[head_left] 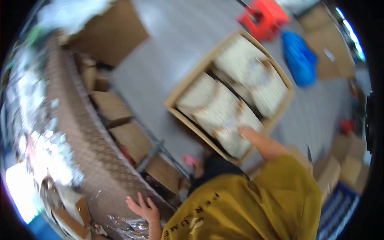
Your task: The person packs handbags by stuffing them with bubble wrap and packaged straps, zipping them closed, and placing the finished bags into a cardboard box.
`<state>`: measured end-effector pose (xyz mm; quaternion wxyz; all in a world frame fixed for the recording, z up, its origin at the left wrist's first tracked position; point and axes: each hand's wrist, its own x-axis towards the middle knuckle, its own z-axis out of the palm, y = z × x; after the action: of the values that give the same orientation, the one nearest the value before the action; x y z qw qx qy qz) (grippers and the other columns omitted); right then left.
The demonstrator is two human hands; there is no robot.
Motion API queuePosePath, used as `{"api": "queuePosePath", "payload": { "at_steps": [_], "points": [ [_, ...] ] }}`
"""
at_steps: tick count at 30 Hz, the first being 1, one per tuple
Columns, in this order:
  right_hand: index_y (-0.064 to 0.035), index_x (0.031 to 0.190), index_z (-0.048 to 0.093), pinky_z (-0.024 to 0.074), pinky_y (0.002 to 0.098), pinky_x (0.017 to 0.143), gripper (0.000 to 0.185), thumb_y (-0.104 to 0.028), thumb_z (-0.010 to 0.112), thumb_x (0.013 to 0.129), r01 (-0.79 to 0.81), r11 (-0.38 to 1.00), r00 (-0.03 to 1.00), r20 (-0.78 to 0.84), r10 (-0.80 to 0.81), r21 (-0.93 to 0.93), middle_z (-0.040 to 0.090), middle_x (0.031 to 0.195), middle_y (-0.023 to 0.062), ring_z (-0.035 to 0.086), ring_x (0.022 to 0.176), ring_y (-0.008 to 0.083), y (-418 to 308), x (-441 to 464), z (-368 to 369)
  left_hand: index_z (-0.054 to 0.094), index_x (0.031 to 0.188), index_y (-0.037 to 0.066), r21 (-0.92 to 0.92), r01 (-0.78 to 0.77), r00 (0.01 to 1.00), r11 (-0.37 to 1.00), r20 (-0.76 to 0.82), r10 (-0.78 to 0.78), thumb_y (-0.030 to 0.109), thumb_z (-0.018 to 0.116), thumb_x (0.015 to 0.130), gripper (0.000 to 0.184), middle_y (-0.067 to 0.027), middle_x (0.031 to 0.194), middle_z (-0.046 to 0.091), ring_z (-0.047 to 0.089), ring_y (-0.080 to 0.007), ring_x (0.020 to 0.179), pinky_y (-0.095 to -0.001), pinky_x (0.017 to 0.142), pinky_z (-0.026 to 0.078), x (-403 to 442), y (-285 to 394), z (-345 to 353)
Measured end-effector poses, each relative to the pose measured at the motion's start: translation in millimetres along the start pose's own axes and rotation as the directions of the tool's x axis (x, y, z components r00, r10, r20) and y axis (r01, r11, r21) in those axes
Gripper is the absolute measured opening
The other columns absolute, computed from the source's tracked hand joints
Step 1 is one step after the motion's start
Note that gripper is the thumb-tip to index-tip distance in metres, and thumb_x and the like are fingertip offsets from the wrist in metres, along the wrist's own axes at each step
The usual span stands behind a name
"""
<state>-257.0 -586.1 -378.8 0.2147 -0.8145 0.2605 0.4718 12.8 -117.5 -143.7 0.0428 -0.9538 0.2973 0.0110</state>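
Observation:
My left hand (pixel 143 209) is open with fingers spread, above the edge of a table with a brown patterned cover (pixel 108 168). Crumpled clear plastic film (pixel 130 227) lies beside it. My right hand (pixel 249 135) reaches into a large open cardboard box (pixel 191 85) on the floor. Its fingers are at a cream-coloured packet in clear wrapping (pixel 230 120), but they are blurred and I cannot tell whether they grip it. More cream packets (pixel 260 72) fill the box's other side.
Cardboard boxes (pixel 112 108) stand under the table. Beyond the large box are a red plastic stool (pixel 264 19) and a blue plastic bag (pixel 299 60). A flattened carton (pixel 110 36) is at upper left; more cartons (pixel 340 172) stand at lower right.

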Motion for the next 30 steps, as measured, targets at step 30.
{"api": "queuePosePath", "payload": {
  "at_steps": [30],
  "points": [
    [-0.0049, 0.097, 0.062, 0.0461, 0.0424, 0.082, 0.03, -0.021, 0.052, 0.074, 0.305, 0.921, 0.935, -0.107, -0.338, -0.244, 0.061, 0.098, 0.0206, 0.058, 0.091, 0.0379, -74.3, -127.8, -229.9, 0.053, 0.118, 0.017, -0.18, 0.116, 0.987, 0.977, -0.094, -0.134, 0.027, 0.065, 0.072, 0.049, -0.0169, 0.138, 0.029, 0.028, -0.0396, 0.126, -0.0519, 0.103, 0.021, -5.1, 6.0, -14.2]
  ]
}}
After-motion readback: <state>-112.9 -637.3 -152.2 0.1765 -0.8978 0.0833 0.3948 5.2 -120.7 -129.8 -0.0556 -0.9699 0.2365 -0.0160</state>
